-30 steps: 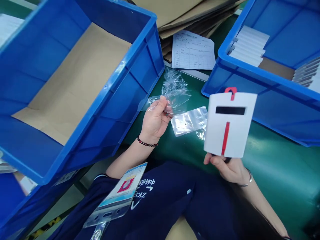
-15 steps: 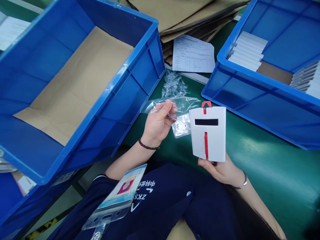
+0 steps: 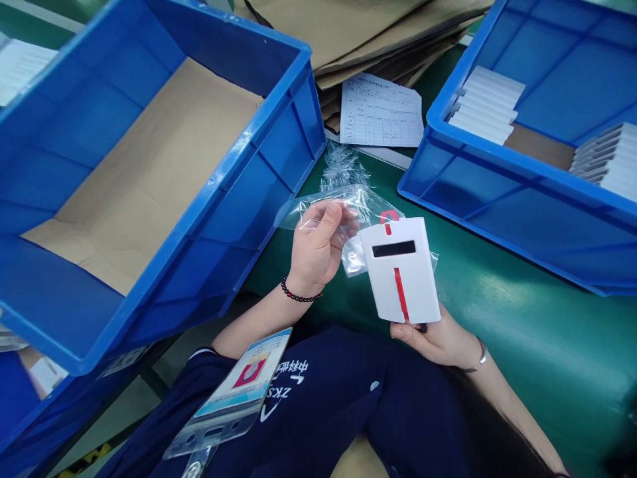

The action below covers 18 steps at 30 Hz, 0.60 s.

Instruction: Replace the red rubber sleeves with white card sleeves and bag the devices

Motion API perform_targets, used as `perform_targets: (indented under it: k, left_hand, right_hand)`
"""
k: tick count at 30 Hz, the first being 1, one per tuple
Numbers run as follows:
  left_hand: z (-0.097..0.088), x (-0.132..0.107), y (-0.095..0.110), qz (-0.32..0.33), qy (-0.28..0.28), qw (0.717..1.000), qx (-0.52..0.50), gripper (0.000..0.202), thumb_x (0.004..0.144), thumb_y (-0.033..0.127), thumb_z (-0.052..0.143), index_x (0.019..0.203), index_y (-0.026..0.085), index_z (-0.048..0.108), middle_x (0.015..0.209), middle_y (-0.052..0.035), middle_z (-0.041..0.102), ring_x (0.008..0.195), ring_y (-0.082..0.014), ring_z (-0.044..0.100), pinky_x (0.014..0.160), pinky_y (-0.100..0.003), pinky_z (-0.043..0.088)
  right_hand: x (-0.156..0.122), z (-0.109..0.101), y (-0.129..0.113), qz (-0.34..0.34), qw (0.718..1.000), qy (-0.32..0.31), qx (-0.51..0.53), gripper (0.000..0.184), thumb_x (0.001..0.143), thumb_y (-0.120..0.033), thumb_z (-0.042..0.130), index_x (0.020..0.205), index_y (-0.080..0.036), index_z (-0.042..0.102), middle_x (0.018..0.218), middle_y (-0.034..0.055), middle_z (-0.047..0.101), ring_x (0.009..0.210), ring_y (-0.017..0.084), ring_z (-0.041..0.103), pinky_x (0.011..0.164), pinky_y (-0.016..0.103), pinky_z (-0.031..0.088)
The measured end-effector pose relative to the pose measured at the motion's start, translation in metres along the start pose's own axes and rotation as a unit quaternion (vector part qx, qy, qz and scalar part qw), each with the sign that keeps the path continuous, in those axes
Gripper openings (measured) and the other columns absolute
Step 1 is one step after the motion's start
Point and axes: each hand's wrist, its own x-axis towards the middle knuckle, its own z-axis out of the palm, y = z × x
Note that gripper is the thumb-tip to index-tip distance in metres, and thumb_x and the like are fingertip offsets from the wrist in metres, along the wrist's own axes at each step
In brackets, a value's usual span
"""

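Note:
Pinched in the fingers of my left hand [image 3: 321, 245] is a clear plastic bag [image 3: 368, 204], its mouth toward the right. My right hand [image 3: 440, 338] grips a white plastic device [image 3: 403, 279] by its lower end, the thumb in front and the other fingers hidden behind. The device has a black slot-shaped window, a red strip down the middle and a red loop on top. Its top edge and red loop overlap the bag's right part; whether they are inside it I cannot tell. Another clear bag [image 3: 352, 260] lies on the table, partly behind the device.
A large blue crate [image 3: 279, 133] lined with brown paper stands at left. Another blue crate [image 3: 497, 172] at right holds rows of white plastic parts [image 3: 488, 103]. Crumpled clear bags [image 3: 343, 166], a printed form [image 3: 381, 109] and stacked brown cardboard [image 3: 368, 33] lie behind on the green table [image 3: 522, 318].
My right hand has moved the white device left and tilted it, bringing its red loop up to the clear bag. My left hand has barely moved and still pinches the bag.

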Motion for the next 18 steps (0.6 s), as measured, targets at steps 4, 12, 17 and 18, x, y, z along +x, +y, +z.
perform_targets:
  k: [4, 12, 17, 18]
  left_hand:
    - [0.004, -0.009, 0.004, -0.131, -0.067, 0.988, -0.038, 0.051, 0.059, 0.037, 0.092, 0.100, 0.024, 0.065, 0.093, -0.0007, 0.074, 0.077, -0.0141, 0.070, 0.062, -0.023, 0.057]
    - [0.009, -0.014, 0.003, -0.186, -0.111, 0.975, -0.046, 0.048, 0.063, 0.028, 0.090, 0.102, 0.023, 0.062, 0.106, -0.0032, 0.074, 0.092, -0.0188, 0.072, 0.069, -0.024, 0.059]
    - [0.010, -0.013, 0.003, -0.184, -0.126, 0.973, -0.053, 0.050, 0.063, 0.032, 0.090, 0.105, 0.026, 0.064, 0.112, -0.0032, 0.072, 0.103, -0.0217, 0.070, 0.075, -0.026, 0.060]
    - [0.011, -0.012, 0.003, -0.184, -0.125, 0.973, -0.055, 0.050, 0.062, 0.033, 0.090, 0.105, 0.026, 0.065, 0.112, -0.0033, 0.072, 0.104, -0.0222, 0.070, 0.076, -0.027, 0.061]
  right_hand:
    - [-0.001, 0.000, 0.003, 0.007, 1.000, -0.008, -0.003, 0.020, 0.098, -0.030, 0.052, 0.079, -0.022, 0.053, 0.059, -0.0029, 0.054, 0.048, 0.012, 0.048, 0.048, 0.026, 0.043]
    - [-0.003, 0.000, 0.003, 0.013, 1.000, -0.001, 0.001, 0.018, 0.096, -0.028, 0.054, 0.079, -0.023, 0.052, 0.058, -0.0031, 0.054, 0.046, 0.012, 0.046, 0.047, 0.027, 0.042]
    - [-0.003, 0.000, 0.003, -0.004, 1.000, 0.012, -0.012, 0.023, 0.096, -0.031, 0.054, 0.076, -0.022, 0.050, 0.057, -0.0033, 0.053, 0.047, 0.012, 0.047, 0.047, 0.026, 0.044]
    - [-0.003, 0.001, 0.003, -0.007, 1.000, 0.013, -0.016, 0.024, 0.097, -0.032, 0.053, 0.075, -0.022, 0.050, 0.057, -0.0033, 0.053, 0.047, 0.012, 0.047, 0.047, 0.026, 0.044]
